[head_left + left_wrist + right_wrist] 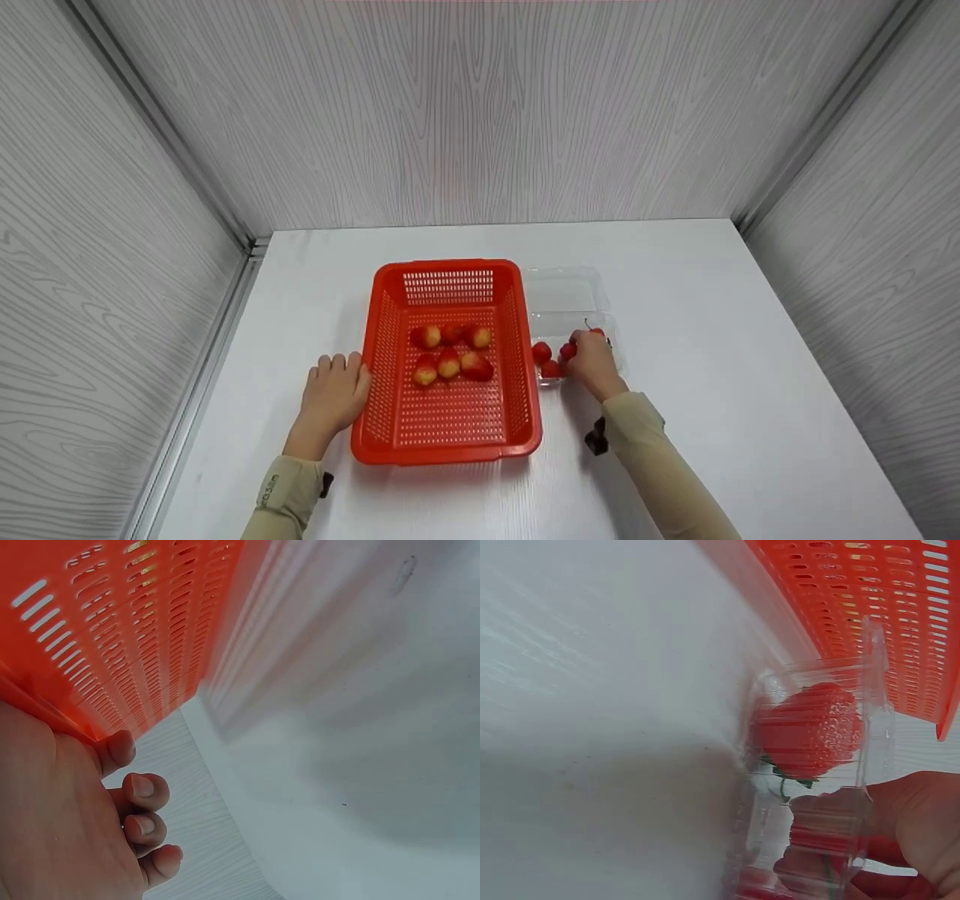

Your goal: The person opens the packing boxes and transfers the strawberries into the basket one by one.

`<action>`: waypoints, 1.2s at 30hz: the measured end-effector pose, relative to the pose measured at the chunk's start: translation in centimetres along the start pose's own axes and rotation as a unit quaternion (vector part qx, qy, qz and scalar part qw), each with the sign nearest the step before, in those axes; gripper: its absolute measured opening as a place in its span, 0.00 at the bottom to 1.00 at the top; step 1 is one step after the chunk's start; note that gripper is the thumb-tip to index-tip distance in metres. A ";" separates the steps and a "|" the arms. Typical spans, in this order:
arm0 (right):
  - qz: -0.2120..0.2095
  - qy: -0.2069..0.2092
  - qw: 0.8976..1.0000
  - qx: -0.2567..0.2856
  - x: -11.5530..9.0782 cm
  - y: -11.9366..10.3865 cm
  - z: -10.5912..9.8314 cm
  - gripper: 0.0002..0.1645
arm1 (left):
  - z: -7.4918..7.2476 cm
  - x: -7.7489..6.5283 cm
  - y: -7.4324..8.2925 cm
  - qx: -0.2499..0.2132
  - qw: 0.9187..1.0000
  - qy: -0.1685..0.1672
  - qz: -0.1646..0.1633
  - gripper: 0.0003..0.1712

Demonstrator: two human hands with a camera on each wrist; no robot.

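Observation:
A red plastic basket (405, 456) holds several red-and-yellow fruits (448, 363) on its slotted floor. My left hand (335, 394) grips its left rim, the thumb by the rim and the fingers loosely curled outside the wall. Against the basket's right side lies a clear plastic box (551, 325) with its lid folded back. My right hand (595, 365) reaches down into it, fingers curled on a small red fruit (568, 350), which they partly hide. Beside them sit other red fruits (541, 352); the right wrist view shows a strawberry (810, 731) with green leaves through the box wall.
The white table (712, 360) has a grey wood-grain wall (480, 112) behind it and panels at both sides. The box's transparent lid (564, 289) lies flat toward the back, close to the basket's right rim. Dark wrist cameras (597, 439) stick out under the sleeves.

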State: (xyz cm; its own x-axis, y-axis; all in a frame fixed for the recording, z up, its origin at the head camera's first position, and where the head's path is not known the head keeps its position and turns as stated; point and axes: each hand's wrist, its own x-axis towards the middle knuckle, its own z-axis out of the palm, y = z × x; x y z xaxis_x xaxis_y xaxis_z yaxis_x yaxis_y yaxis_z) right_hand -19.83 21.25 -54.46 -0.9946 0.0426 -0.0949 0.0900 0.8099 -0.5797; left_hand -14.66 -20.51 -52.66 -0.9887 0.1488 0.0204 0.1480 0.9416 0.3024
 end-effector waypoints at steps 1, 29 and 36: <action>-0.005 0.004 1.000 0.001 0.0 -0.1 -0.2 0.10 | 0.0 0.0 0.0 0.000 1.000 -0.001 0.000 0.15; -0.054 0.005 0.996 0.075 -1.7 -7.2 -3.9 0.21 | 0.4 0.0 -0.1 -0.004 1.000 0.002 -0.005 0.15; -0.089 -0.026 0.989 0.118 -2.5 -10.2 -3.0 0.19 | 0.4 0.1 -0.2 -0.002 1.000 -0.001 -0.004 0.15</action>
State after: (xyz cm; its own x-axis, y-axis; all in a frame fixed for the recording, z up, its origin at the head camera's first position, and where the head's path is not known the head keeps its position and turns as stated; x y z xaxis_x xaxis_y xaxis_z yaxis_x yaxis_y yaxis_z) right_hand -18.38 14.66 -45.87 -0.9921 -0.1245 -0.0123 -0.0710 0.6418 -0.7636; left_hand -14.74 -20.58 -53.11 -0.9897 0.1421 0.0170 0.1405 0.9414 0.3065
